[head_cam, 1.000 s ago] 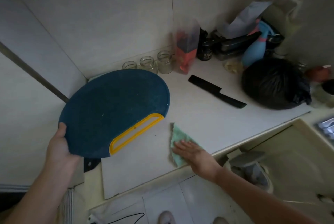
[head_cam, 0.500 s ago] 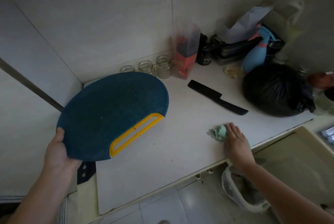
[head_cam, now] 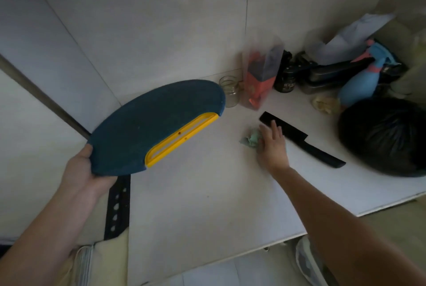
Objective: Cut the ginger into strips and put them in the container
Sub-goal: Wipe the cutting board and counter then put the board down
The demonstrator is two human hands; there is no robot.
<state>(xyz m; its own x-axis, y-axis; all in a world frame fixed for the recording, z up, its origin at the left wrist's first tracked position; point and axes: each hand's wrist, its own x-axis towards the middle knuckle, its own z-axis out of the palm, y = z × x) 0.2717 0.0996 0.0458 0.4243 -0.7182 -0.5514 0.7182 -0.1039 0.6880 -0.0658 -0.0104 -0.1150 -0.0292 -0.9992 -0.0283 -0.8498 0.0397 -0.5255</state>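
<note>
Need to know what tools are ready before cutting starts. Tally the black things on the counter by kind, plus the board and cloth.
Black knife: 1
Black bag: 1
Dark jar: 1
Blue cutting board, held up by the left hand: 1
Green cloth, under the right hand: 1
Total: 5

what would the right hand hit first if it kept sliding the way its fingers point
Probably the black knife: the right hand, flat on the green cloth, points up the counter with its fingertips already at the blade's end. Beyond that stands the red packet.
</note>
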